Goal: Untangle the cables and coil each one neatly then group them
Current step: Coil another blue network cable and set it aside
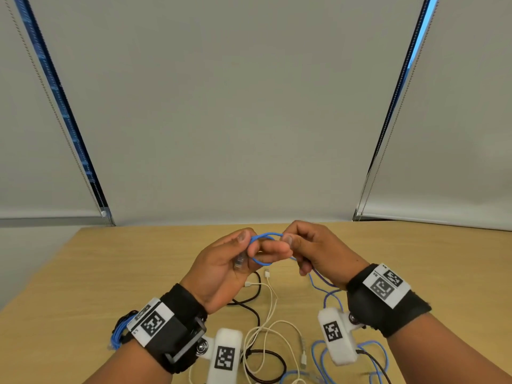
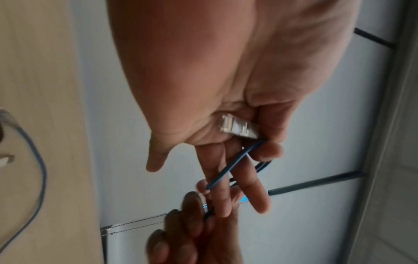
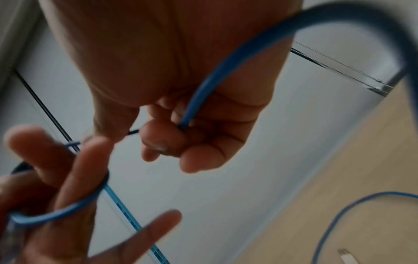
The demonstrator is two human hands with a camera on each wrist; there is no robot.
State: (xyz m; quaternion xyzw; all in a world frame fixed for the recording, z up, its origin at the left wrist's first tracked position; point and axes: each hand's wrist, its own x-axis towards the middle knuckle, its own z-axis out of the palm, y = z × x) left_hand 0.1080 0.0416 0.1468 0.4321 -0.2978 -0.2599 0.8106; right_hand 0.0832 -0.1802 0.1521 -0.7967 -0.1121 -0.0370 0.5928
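1. Left hand (image 1: 221, 261): holds blue cable (image 1: 261, 262) above table (image 1: 110, 273); clear plug (image 2: 238, 127) sits against palm, cable looped round the extended fingers (image 2: 248, 180)
2. Right hand (image 1: 318, 250): thumb & curled fingers pinch same cable just beside the loop; rest trails under the wrist to table
3. White cable (image 1: 273, 300) & black cable (image 1: 256, 311) lie loose on table below hands

blue cable (image 1: 263, 262) looped over the table, white cable (image 1: 273, 303) and black cable (image 1: 256, 309) tangled below
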